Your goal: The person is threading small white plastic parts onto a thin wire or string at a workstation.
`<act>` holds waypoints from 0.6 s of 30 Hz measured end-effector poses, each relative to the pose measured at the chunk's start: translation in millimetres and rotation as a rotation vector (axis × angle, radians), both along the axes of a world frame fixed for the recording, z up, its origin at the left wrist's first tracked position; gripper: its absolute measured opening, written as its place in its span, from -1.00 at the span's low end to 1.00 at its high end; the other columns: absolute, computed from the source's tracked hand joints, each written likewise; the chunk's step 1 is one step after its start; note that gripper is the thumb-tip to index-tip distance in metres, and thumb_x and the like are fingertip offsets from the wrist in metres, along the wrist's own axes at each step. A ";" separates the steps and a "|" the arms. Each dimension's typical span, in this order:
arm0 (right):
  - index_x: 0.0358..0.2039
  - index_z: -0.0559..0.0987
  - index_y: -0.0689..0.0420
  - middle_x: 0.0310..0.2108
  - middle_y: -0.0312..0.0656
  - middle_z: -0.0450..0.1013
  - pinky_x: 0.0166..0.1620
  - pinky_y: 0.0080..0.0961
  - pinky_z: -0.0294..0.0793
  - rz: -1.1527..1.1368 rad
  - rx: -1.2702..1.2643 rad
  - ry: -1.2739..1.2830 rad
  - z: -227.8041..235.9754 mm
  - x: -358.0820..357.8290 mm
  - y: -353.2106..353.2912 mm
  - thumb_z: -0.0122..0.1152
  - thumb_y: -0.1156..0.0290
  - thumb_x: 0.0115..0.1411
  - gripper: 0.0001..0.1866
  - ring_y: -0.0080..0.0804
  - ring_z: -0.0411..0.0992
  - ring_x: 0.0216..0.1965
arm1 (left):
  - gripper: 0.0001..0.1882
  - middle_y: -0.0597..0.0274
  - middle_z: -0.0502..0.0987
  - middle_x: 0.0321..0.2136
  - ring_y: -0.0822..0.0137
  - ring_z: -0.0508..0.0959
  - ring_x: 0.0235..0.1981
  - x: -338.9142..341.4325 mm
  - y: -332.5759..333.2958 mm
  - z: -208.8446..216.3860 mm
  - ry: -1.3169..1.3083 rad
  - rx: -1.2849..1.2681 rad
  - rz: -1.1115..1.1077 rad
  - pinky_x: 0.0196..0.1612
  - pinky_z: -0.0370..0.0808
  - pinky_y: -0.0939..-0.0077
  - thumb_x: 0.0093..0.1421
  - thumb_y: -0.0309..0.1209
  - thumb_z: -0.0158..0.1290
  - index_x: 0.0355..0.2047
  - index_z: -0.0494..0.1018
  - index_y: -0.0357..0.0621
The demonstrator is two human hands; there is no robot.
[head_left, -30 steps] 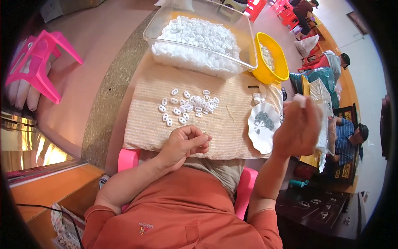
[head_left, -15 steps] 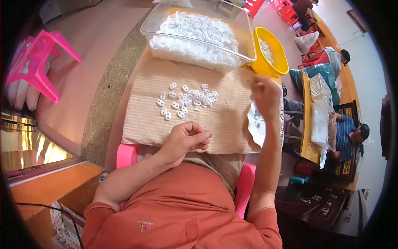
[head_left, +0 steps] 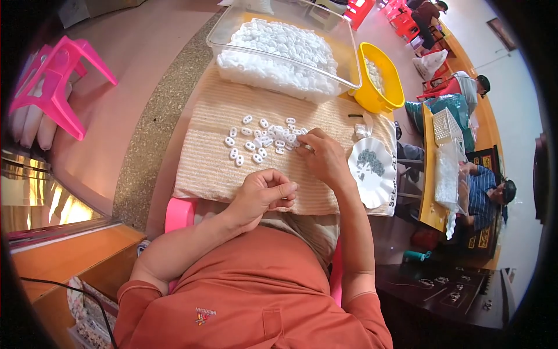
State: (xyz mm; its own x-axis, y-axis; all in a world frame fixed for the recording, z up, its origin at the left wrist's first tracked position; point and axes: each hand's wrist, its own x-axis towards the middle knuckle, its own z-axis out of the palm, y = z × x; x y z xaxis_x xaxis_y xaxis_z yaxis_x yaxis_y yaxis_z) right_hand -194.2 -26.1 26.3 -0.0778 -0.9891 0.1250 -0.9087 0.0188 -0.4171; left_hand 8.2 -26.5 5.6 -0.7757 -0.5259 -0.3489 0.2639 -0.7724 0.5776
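Observation:
Small white oval pieces with two holes (head_left: 257, 157) lie loosely on a cream striped towel (head_left: 203, 181), heaped closer together towards the right. My right hand (head_left: 326, 156) reaches the right edge of that heap with its fingertips drawn together; whatever they grip is hidden. Nearer to me, my left hand (head_left: 263, 193) hovers over the towel's front edge, thumb pressed to curled fingers. Anything in that pinch is too small to make out. Right of my right hand is a white wavy-edged plate (head_left: 369, 196) bearing tiny dark grey-green bits (head_left: 370, 164).
Behind the heap stands a clear plastic bin (head_left: 349, 58) full of white pieces. A yellow basin (head_left: 393, 72) with pale pieces is beside it. A small dark stick (head_left: 355, 116) lies beyond the plate. Pink stool (head_left: 55, 78) at left; a person in blue stripes (head_left: 488, 195) sits at right.
My right hand has come left and towards me, from beside the yellow basin to the heap's edge, uncovering the plate. My left hand keeps its pinch.

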 end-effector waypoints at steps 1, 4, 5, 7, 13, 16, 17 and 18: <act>-0.27 0.60 0.18 -0.29 -0.10 0.49 -0.20 -0.33 0.43 0.000 0.008 -0.013 -0.3 0.3 0.5 0.27 0.42 0.01 -0.77 -0.11 0.48 -0.26 | -0.90 0.30 0.50 -0.47 0.52 0.53 -0.46 0.1 0.2 0.1 0.002 0.007 0.001 -0.34 0.55 0.68 0.16 -0.46 0.14 -0.40 0.43 -0.17; -0.28 0.60 0.19 -0.29 -0.09 0.49 -0.19 -0.33 0.43 -0.010 0.059 -0.009 6.6 3.5 1.6 0.25 0.43 0.01 -0.77 -0.10 0.47 -0.26 | -0.90 0.30 0.50 -0.47 0.52 0.53 -0.46 -0.1 0.0 -1.2 -0.007 0.000 0.003 -0.35 0.55 0.69 0.16 -0.46 0.14 -0.40 0.43 -0.17; -0.28 0.60 0.19 -0.29 -0.09 0.49 -0.19 -0.33 0.43 -0.010 0.058 -0.008 7.1 2.9 1.9 0.25 0.43 0.01 -0.77 -0.10 0.47 -0.26 | -0.90 0.30 0.50 -0.47 0.52 0.53 -0.46 -0.3 0.1 -1.4 -0.006 -0.001 0.002 -0.35 0.55 0.69 0.16 -0.46 0.14 -0.40 0.43 -0.17; -0.27 0.59 0.20 -0.29 -0.08 0.49 -0.19 -0.33 0.43 0.014 0.073 -0.059 7.7 0.9 2.6 0.22 0.46 0.04 -0.79 -0.08 0.47 -0.26 | -0.90 0.30 0.50 -0.47 0.51 0.53 -0.46 -0.2 0.1 -1.7 -0.014 0.012 0.006 -0.35 0.55 0.68 0.16 -0.47 0.14 -0.40 0.43 -0.17; -0.28 0.59 0.20 -0.29 -0.07 0.49 -0.19 -0.31 0.42 0.012 -0.008 -0.042 0.3 -1.5 4.4 0.17 0.49 0.05 -0.81 -0.07 0.47 -0.26 | -0.93 0.28 0.53 -0.45 0.49 0.55 -0.45 -0.7 0.7 -2.9 -0.022 -0.006 -0.001 -0.33 0.56 0.63 0.18 -0.47 0.11 -0.39 0.46 -0.18; -0.29 0.59 0.20 -0.29 -0.07 0.49 -0.19 -0.31 0.42 -0.004 -0.010 -0.060 0.2 0.1 4.0 0.18 0.49 0.05 -0.82 -0.07 0.47 -0.26 | -0.93 0.27 0.53 -0.45 0.48 0.56 -0.46 -0.8 1.3 -2.6 -0.032 -0.019 0.013 -0.34 0.56 0.64 0.18 -0.46 0.11 -0.39 0.46 -0.18; -0.29 0.59 0.20 -0.29 -0.07 0.49 -0.19 -0.31 0.42 -0.006 -0.011 -0.059 -0.3 -0.4 3.9 0.18 0.49 0.05 -0.82 -0.07 0.47 -0.26 | -0.93 0.27 0.53 -0.45 0.48 0.56 -0.46 -1.0 1.3 -3.1 -0.032 -0.020 0.012 -0.34 0.56 0.64 0.18 -0.46 0.11 -0.39 0.46 -0.18; -0.31 0.59 0.20 -0.30 -0.08 0.49 -0.19 -0.31 0.42 -0.008 -0.008 -0.056 -1.3 -1.3 3.7 0.19 0.48 0.05 -0.83 -0.08 0.47 -0.26 | -0.93 0.26 0.54 -0.44 0.48 0.56 -0.46 -1.3 1.2 -4.3 -0.027 -0.013 0.010 -0.34 0.56 0.64 0.18 -0.46 0.12 -0.39 0.46 -0.18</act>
